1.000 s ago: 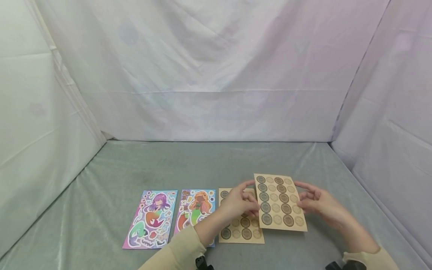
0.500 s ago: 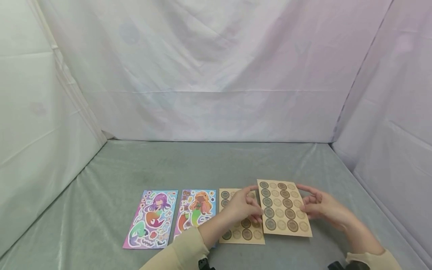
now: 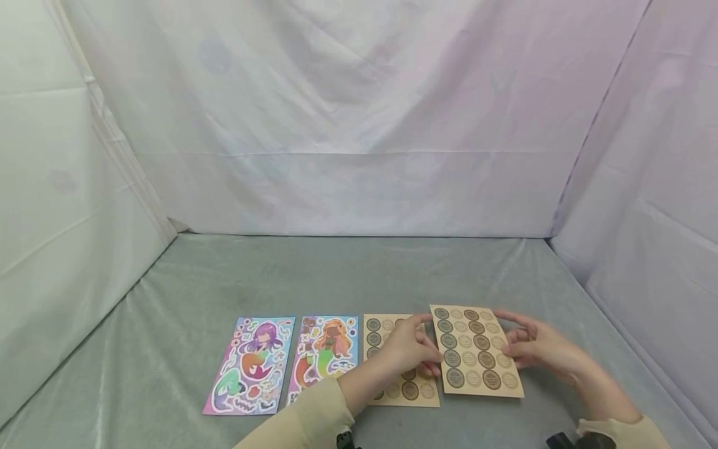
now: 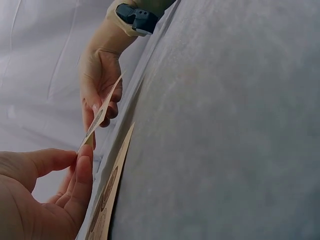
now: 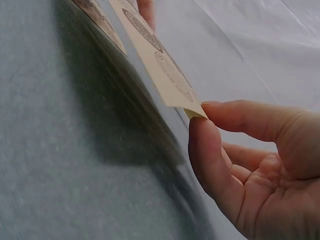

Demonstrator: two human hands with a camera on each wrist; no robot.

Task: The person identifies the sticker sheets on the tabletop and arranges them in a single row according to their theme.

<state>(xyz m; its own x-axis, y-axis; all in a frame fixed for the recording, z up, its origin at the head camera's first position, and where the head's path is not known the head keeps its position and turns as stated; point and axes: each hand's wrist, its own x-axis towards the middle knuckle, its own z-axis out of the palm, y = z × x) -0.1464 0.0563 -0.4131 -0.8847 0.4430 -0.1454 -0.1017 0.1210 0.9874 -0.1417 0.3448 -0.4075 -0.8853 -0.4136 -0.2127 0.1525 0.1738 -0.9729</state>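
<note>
A tan sticker sheet [image 3: 477, 350] printed with rows of round seals is held just above the table by both hands. My left hand [image 3: 408, 344] pinches its left edge between thumb and fingers. At the opposite edge, my right hand [image 3: 535, 343] pinches it the same way. In the right wrist view a shadow lies under the sheet [image 5: 160, 75], which is raised off the cloth. Beneath my left hand, a matching tan sticker sheet [image 3: 411, 391] lies flat, partly covered by that hand and wrist.
Two colourful mermaid sticker sheets lie to the left: one with a purple-haired mermaid [image 3: 252, 368], the other with an orange-haired mermaid [image 3: 331, 343], partly hidden by my left sleeve [image 3: 308, 418]. Grey cloth [image 3: 336, 268] covers the table, and white curtains [image 3: 359, 125] surround it.
Both hands have carried the held sticker sheet a little to the right and nearer to me, and its overlap over the flat tan sheet has gone. The other sheets have stayed put.
</note>
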